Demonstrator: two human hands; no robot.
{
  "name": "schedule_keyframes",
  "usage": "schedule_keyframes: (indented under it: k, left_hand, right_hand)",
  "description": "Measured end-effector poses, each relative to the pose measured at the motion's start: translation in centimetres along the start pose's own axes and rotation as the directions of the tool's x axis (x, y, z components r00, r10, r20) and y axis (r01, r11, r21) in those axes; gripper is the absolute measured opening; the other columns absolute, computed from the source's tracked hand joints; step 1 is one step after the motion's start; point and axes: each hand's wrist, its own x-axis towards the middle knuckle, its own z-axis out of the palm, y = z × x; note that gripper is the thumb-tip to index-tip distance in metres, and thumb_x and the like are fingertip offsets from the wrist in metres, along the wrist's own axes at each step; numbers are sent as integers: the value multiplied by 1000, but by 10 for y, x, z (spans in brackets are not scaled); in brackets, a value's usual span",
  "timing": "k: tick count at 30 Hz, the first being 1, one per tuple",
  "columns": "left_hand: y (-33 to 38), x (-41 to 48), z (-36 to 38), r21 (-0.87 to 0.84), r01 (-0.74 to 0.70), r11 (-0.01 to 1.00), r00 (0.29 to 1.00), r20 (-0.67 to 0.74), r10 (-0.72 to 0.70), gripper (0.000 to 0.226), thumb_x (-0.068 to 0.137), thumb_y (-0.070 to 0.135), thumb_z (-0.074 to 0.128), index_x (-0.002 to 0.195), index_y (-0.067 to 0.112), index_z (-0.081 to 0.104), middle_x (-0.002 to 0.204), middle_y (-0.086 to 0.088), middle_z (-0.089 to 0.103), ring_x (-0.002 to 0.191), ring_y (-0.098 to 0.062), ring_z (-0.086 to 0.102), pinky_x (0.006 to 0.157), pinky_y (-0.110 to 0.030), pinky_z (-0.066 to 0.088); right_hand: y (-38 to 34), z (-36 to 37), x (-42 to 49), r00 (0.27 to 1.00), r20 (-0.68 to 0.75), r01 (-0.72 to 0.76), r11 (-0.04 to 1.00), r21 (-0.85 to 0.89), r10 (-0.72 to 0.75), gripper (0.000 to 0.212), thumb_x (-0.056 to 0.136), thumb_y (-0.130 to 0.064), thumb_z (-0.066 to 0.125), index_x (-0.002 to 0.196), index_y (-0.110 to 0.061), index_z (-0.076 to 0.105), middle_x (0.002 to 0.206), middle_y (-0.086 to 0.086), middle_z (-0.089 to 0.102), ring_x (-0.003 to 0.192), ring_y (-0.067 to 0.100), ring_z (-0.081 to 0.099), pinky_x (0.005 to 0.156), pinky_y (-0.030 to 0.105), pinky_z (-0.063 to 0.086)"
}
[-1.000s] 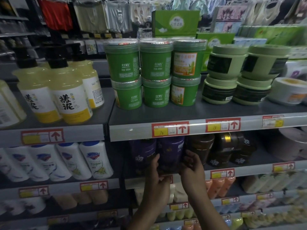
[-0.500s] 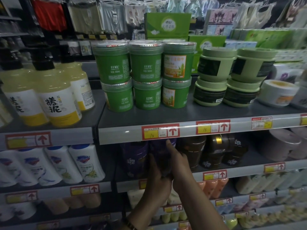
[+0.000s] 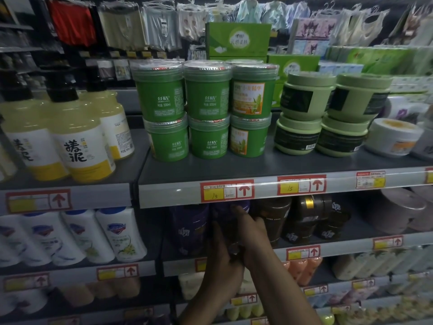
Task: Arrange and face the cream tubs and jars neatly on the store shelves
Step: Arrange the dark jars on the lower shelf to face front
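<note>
The purple jar (image 3: 223,218) stands on the second shelf, directly under the red price tag (image 3: 226,191) marked 15, and both hands are on it. The left hand (image 3: 222,256) holds its lower front with the fingers curved round it. The right hand (image 3: 251,233) presses its right side with the fingers rather straight and close together. The light is dim there, so I cannot tell which way its label faces.

Left of it, under the same tag, a second purple jar (image 3: 189,228) stands close. To the right of the tag are the dark brown jars (image 3: 293,221).

Above the tag, the green tubs (image 3: 206,109) are stacked two high in three even columns, but only the right column shows its orange label. Further right, the pale green jars (image 3: 304,113) show their dark labels turned at different angles. I judge the stacking tidy, while most of the facing is not yet done.
</note>
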Motion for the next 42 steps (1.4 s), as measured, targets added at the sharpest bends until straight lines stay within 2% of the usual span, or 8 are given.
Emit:
schedule_keyframes:
  k: [8, 12, 17, 20, 24, 28, 36, 42]
  left_hand:
    - [-6, -4, 5, 25, 33, 999, 999, -16, -33, 97, 103, 31, 63, 161, 43, -14, 169, 11, -13, 160, -17, 7, 127, -40, 28]
    - [-8, -9, 10, 22, 39, 999, 999, -25, -38, 101, 101, 24, 64, 161, 41, -15, 166, 12, -14, 159, -16, 10, 126, -39, 30]
    - [-8, -17, 10, -62, 51, 997, 997, -57, -55, 103, 97, 12, 70, 164, 39, -3, 170, 11, -2, 157, -12, 18, 126, -37, 31]
    - [-7, -21, 8, -239, 85, 967, 991, -77, -107, 90, 95, 6, 71, 157, 46, 18, 162, 8, 32, 144, -10, 43, 118, -41, 44]
    - [-5, -22, 2, -477, 110, 872, 974, -123, -191, 48, 99, 15, 67, 131, 43, 44, 131, 7, 62, 112, -7, 65, 94, -35, 57]
    - [6, -14, -4, -700, 213, 682, 938, -49, -343, 38, 97, 32, 71, 130, 34, 53, 125, 0, 71, 112, -19, 71, 85, -37, 58]
    - [12, -3, -22, -695, 433, 575, 872, 161, -462, 56, 85, 57, 75, 123, 16, 69, 99, -8, 81, 97, -25, 77, 85, -40, 61]
    - [4, -7, -25, -679, 473, 562, 864, 233, -446, 55, 79, 48, 83, 119, 13, 73, 102, -8, 81, 106, -26, 74, 97, -43, 57]
  right_hand:
    - [2, -5, 3, 997, 18, 70, 997, -13, -69, 36, 101, -35, 67, 129, -22, 48, 109, -1, 65, 94, 22, 59, 90, 48, 49]
    - [1, -8, 0, 997, 2, 74, 996, -39, -74, 38, 100, -32, 70, 130, -21, 49, 117, 3, 67, 97, 23, 62, 73, 38, 49]
    - [9, -12, -1, 998, 1, 58, 996, -66, -58, 48, 95, -30, 73, 135, -17, 52, 123, 11, 72, 112, 34, 69, 83, 45, 59]
    - [12, -16, -5, 998, 18, 55, 996, -68, -54, 48, 93, -29, 74, 134, -17, 51, 121, 12, 74, 111, 35, 72, 95, 52, 60]
    - [15, -23, -9, 998, 20, 54, 998, -36, -53, 47, 92, -25, 74, 133, -14, 53, 118, 14, 76, 108, 33, 75, 92, 49, 62]
    - [20, -26, -13, 999, 21, 47, 999, -23, -46, 49, 90, -22, 77, 132, -8, 55, 113, 17, 77, 104, 33, 77, 91, 48, 64]
    - [28, -38, -17, 996, 79, 29, 1000, 5, -29, 75, 68, -26, 88, 133, -5, 57, 114, 19, 78, 103, 33, 78, 78, 40, 63]
    - [30, -47, -23, 991, 129, 42, 999, -12, -40, 41, 80, 5, 72, 120, -2, 66, 113, 25, 76, 107, 36, 74, 74, 35, 60]
